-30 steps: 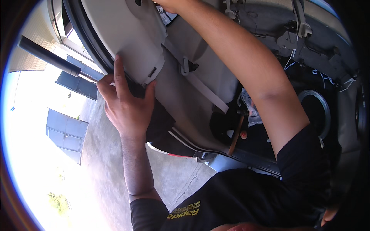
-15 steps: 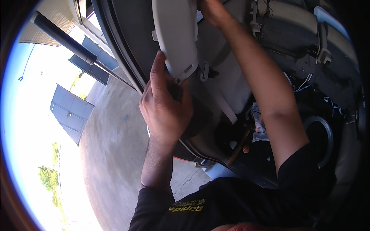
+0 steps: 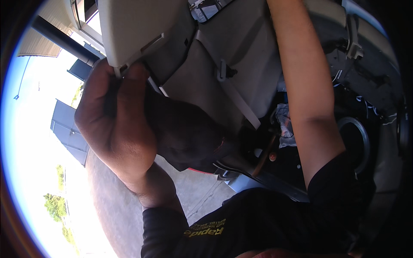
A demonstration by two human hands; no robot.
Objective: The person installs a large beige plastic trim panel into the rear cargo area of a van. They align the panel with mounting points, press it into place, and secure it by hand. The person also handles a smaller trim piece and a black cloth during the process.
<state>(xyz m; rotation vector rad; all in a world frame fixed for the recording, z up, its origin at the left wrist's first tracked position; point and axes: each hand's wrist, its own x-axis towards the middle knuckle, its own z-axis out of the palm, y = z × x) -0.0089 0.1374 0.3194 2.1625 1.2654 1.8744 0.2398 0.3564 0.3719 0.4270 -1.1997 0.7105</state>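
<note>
A light grey plastic trim panel (image 3: 137,26), with a slot near its end, reaches down from the upper left. My left hand (image 3: 122,122) pinches its lower corner between thumb and fingers. Past the top edge of the view goes my right forearm (image 3: 303,64), and the right hand is hidden there. Behind the panel is the grey interior lining (image 3: 185,77) of a car. A seat-belt strap (image 3: 243,105) runs down across it from a belt guide (image 3: 222,71).
At the right are folded seats with metal brackets (image 3: 354,45). The dark cargo floor holds a clear plastic bag (image 3: 285,124), a brown stick-like piece (image 3: 263,159) and a curved grey ring (image 3: 363,137). A gas strut (image 3: 64,41) crosses the upper left, above the concrete ground (image 3: 107,189).
My left hand and the panel's lower end have moved left and closer, uncovering more lining and a window behind. My right hand has gone out past the top edge.
</note>
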